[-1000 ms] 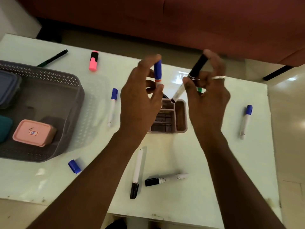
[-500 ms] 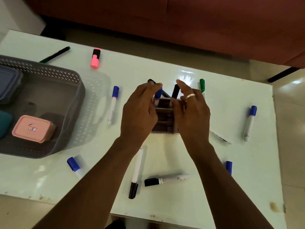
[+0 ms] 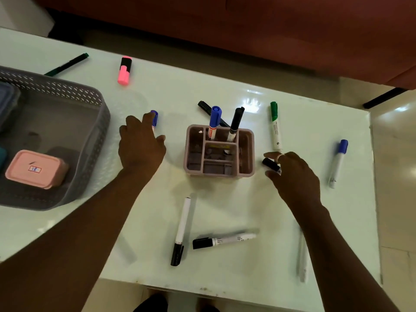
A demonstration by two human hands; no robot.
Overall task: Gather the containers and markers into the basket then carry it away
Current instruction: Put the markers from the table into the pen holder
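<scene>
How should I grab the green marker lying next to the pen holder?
Pinch the green marker by its white barrel, from above, fingers on its long sides. It lies flat on the table, cap pointing away, with room either side.

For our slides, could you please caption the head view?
Left hand touches a blue-capped marker, right hand pinches a black-capped marker, beside a pink organizer holding two markers.

head view | is worn on the person's head | is aimed forward and down | bench [image 3: 225, 210] is seen near, from above
</scene>
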